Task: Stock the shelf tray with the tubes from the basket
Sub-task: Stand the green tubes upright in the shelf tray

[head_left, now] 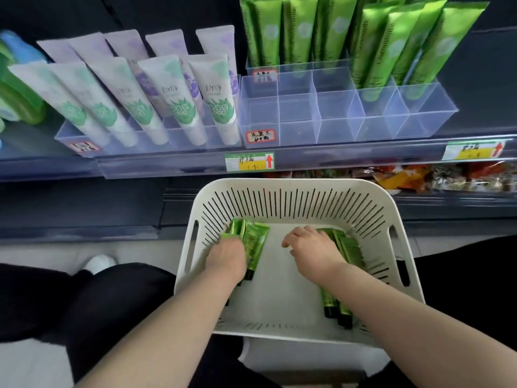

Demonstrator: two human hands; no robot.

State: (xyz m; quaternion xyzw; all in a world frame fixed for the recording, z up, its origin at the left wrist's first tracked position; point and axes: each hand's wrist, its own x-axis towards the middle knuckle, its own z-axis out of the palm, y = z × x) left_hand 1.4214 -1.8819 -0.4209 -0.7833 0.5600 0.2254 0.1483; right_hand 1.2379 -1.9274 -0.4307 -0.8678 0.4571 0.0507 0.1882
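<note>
White basket [296, 191]: both hands are pressing down inside.
Left hand [226, 259] is gripping the left tubes [256, 245]; right hand [310, 247] is curling over the right tubes [351, 249], grip impossible to tell.

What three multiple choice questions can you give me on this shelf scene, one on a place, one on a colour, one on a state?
1. Where do the loose green tubes lie? A floor B basket C lower shelf.
2. What colour is the basket? A blue B red C white.
3. The clear tray's front left compartments are: A empty B full C lidded.
Answers: B, they lie on the basket's bottom; C, its walls are white; A, only clear dividers show there.
</note>
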